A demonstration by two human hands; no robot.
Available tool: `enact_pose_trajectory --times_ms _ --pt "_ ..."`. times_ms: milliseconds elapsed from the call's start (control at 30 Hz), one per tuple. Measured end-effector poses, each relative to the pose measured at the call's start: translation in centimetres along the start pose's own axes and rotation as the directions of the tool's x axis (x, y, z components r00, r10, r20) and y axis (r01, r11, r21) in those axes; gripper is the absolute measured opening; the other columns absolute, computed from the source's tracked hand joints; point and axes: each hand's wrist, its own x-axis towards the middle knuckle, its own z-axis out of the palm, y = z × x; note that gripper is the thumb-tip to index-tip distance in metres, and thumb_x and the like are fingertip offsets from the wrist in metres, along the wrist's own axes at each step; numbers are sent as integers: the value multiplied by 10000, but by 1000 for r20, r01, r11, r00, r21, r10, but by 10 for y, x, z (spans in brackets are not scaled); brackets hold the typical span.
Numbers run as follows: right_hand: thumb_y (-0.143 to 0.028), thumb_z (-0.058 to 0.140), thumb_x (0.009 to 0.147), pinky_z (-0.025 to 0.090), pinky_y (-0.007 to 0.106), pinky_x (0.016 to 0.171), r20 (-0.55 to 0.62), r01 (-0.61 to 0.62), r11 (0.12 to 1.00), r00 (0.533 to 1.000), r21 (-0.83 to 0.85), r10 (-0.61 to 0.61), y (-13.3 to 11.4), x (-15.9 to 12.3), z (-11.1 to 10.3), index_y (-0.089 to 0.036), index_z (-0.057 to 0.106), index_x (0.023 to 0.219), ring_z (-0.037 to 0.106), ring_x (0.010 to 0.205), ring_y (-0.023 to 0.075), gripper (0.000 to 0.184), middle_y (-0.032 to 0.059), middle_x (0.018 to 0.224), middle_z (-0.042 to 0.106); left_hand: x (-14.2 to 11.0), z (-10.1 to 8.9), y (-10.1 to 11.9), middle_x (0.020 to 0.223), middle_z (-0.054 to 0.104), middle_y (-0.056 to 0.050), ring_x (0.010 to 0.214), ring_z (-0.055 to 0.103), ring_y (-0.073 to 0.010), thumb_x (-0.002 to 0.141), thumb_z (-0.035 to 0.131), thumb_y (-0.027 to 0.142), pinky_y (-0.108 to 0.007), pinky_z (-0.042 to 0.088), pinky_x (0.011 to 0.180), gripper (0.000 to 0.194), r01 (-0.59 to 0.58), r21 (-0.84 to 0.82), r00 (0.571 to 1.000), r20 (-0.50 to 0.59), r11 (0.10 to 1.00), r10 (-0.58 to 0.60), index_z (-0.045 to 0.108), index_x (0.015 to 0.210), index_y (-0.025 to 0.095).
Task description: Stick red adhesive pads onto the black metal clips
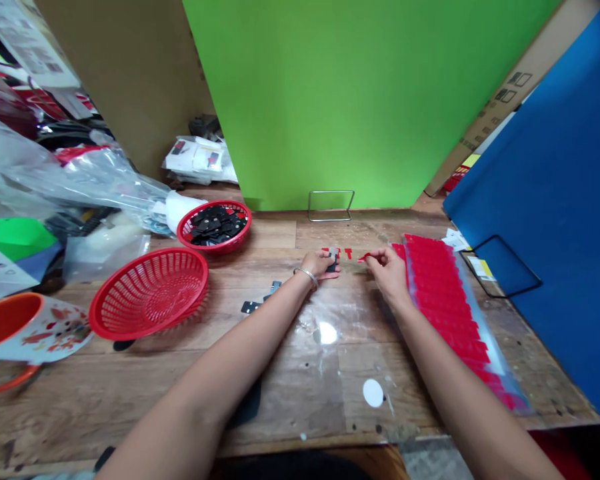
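Observation:
Near the middle of the table my left hand (319,264), with a bangle (307,275) at the wrist, is closed on a small flat black piece (333,259). To its right my right hand (386,267) pinches a small red piece (364,257) between thumb and fingertips. Between the hands and just beyond them lie a few small red T-shaped pieces (349,253). Beside my right hand is a clear plastic sheet covered with rows of red pieces (445,300). A few black pieces (251,307) with light dots rest left of my left forearm.
A red basket of black pieces (214,225) stands back left, with another red basket (150,293) nearer. An orange-and-white mug (55,330) is at far left. A green panel (350,100) and a blue panel (555,220) border the table, with wire stands (330,193) by them.

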Motion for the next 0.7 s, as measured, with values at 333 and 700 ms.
enact_pose_trajectory --times_ms 333,700 --pt "-232 649 656 397 195 532 209 -144 936 975 321 78 -59 -75 -2 -195 511 772 513 588 94 183 -39 679 552 -94 -10 -9 807 669 -79 564 628 -95 665 586 -55 -191 529 561 257 -48 -67 992 113 997 55 597 875 92" --pt "-280 621 711 444 222 480 288 -206 912 952 355 103 -70 -124 14 -230 486 814 546 568 116 176 -18 711 574 -146 -24 -40 814 677 -82 583 643 -111 666 632 32 -204 534 571 281 51 -186 986 166 981 -20 602 936 107"
